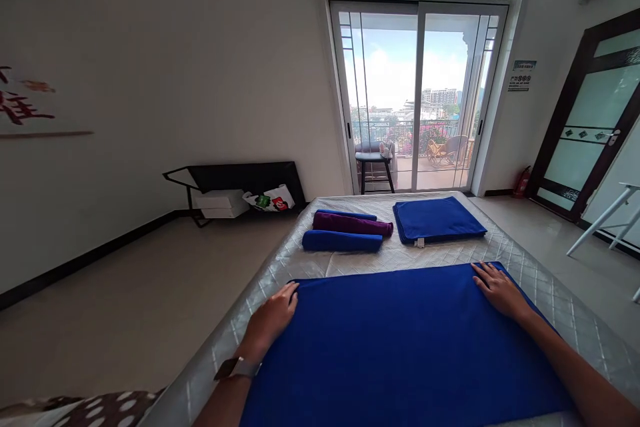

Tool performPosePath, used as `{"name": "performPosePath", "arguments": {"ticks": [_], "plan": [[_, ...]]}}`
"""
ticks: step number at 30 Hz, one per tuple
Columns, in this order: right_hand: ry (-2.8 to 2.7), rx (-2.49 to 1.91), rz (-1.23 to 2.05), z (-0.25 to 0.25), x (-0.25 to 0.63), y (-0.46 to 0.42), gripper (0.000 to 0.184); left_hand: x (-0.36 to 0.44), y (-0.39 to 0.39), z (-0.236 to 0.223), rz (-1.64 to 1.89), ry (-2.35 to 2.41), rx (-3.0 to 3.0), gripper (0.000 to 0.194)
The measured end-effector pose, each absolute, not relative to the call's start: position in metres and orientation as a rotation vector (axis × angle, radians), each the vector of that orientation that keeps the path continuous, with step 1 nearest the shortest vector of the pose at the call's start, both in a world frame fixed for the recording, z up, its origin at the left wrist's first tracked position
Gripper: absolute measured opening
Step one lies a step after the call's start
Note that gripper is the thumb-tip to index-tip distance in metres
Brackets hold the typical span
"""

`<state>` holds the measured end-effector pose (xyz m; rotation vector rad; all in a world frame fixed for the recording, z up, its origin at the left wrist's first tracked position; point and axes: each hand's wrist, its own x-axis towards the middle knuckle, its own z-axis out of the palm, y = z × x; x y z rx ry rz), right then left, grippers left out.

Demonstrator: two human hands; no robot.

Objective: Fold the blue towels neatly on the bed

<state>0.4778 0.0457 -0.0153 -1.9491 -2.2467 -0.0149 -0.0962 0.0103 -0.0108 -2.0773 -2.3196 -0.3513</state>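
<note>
Lying flat on the quilted mattress (pixel 545 287), the blue cloth (pixel 395 347) looks light, soft and limp, best held by its far corners. The left hand (pixel 273 317) curls loosely at one, pinch unclear; the right hand (pixel 503 290) rests fingers spread near the other, grasping nothing.

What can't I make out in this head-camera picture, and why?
Head view: near edge of the flat blue cloth, partly cut off by the picture's bottom edge.
Head view: palm side of the left hand, hidden behind the back of that hand.
Head view: print on the white tag, too small.
Head view: fine print on the wall sign, too small.
Head view: red wall characters, cut off by the left edge.
</note>
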Motion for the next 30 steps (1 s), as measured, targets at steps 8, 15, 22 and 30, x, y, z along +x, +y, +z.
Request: {"name": "performPosePath", "arguments": {"ticks": [8, 15, 22, 30], "plan": [[-2.241, -1.996, -0.026, -0.009, 0.472, 0.043, 0.060, -0.104, 0.017, -0.028, -0.265, -2.127, -2.133, 0.056], [-2.260, -2.065, 0.017, -0.004, 0.469, 0.041, 0.062, -0.102, 0.024, -0.035, -0.193, -2.157, -2.319, 0.058], [-2.253, -2.200, 0.061, 0.003, 0.462, 0.041, 0.063, -0.107, 0.027, -0.044, -0.110, -2.204, -2.285, 0.058], [-2.208, -2.379, 0.001, 0.033, 0.428, 0.042, 0.057, -0.093, 0.023, -0.035, -0.187, -2.233, -2.246, 0.060]]}}
